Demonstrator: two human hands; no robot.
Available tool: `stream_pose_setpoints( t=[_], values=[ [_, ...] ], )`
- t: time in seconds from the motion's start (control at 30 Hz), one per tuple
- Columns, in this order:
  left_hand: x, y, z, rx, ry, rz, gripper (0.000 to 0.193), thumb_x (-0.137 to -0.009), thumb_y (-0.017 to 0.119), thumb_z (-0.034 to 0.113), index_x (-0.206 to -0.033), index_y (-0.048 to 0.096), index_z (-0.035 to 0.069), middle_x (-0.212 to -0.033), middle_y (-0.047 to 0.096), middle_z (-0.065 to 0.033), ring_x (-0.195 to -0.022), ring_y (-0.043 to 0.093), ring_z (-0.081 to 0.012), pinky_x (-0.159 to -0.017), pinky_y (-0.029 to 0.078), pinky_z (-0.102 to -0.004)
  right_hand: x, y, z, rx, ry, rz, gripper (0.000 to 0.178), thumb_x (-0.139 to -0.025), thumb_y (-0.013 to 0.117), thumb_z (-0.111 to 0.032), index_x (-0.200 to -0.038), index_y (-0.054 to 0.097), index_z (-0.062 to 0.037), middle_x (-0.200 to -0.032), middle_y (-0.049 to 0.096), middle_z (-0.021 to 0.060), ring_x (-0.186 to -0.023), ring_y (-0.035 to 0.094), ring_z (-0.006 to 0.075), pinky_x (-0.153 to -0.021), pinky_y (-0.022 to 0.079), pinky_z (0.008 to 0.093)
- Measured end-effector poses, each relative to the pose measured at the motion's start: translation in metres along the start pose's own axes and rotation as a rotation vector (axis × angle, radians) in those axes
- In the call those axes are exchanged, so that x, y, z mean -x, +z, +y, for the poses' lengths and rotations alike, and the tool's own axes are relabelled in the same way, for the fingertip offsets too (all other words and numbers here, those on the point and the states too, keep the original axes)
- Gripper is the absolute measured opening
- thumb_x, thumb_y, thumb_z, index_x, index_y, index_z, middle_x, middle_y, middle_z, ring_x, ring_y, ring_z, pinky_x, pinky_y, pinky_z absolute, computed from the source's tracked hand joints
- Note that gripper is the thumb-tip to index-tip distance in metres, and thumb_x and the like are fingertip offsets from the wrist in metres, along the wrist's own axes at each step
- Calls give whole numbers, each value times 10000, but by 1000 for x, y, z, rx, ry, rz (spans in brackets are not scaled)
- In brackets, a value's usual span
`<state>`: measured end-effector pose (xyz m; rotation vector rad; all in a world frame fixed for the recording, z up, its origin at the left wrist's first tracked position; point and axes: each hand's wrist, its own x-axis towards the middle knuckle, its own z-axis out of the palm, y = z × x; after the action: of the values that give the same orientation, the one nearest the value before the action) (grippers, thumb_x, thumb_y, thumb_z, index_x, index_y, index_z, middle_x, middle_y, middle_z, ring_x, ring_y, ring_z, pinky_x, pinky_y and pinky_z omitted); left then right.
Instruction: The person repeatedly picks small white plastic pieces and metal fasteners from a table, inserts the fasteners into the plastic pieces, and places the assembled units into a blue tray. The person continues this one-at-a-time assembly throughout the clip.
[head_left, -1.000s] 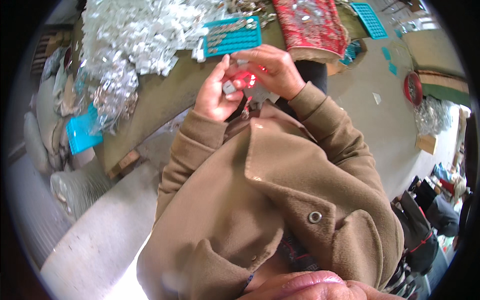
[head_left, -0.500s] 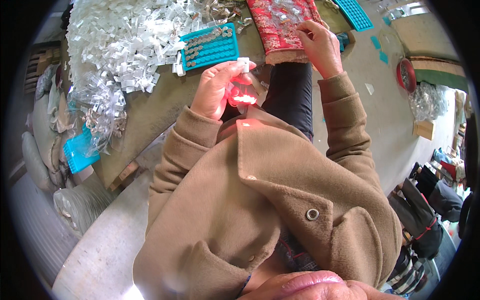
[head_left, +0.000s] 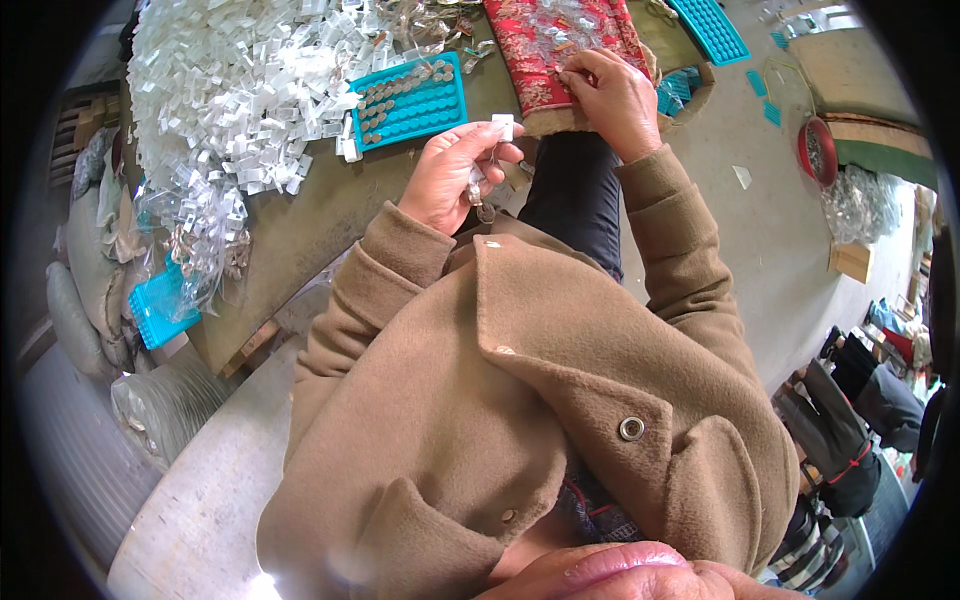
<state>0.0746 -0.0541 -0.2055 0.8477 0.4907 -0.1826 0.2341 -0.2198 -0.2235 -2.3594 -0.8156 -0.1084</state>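
Note:
My left hand (head_left: 447,178) is closed, with a small white plastic case (head_left: 503,126) pinched at the thumb and fingertips. A thin clear strand of unlit lights (head_left: 478,192) hangs from the same hand below the case. Above the near end of a red flowered cloth (head_left: 540,92), the fingertips of my right hand (head_left: 622,108) are pressed together. What they pinch, if anything, is too small to make out. Small clear and orange-tinted pieces (head_left: 568,30) lie scattered on the cloth. Beyond my left hand, a blue tray (head_left: 432,106) holds rows of round silver discs, with some pockets unfilled.
A large heap of white and clear plastic cases (head_left: 250,90) covers the table's left side. Bagged pieces (head_left: 205,235) and a blue tray (head_left: 160,310) sit at its left edge. Right of the cloth are an open box with blue pieces (head_left: 678,90) and another blue tray (head_left: 712,28).
The red glow at my left hand has gone out, and that hand has shifted slightly right. My right hand has moved a little left and down over the cloth.

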Motion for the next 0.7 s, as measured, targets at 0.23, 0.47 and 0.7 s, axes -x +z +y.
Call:
stream_pose_setpoints(
  t=[0.23,0.47,0.7],
  values=[
    [-13,5,4,107,-94,3,408,-1038,413,332,-1249,554,12,-987,678,-55,-647,528,-47,-551,456,-178,1,1,5,-1005,265,-115,134,-926,638,-101,-1026,683,-24,-904,689,40,-836,651,81,-753,553,248],
    [-24,13,11,271,-90,-62,323,-1003,510,292,-1220,572,61,-1054,679,-92,-682,538,-84,-556,447,-202,10,-9,-8,-1635,484,-282,230,-937,587,-41,-1153,627,25,-1000,688,112,-873,701,191,-823,581,318],
    [-28,19,12,308,-16,-85,278,-976,571,266,-1154,621,58,-999,674,-80,-725,555,-78,-630,475,-203,14,-14,-17,-1698,420,-263,139,-958,564,-65,-1079,605,-11,-1094,679,171,-981,693,264,-875,563,351]
  ],
)
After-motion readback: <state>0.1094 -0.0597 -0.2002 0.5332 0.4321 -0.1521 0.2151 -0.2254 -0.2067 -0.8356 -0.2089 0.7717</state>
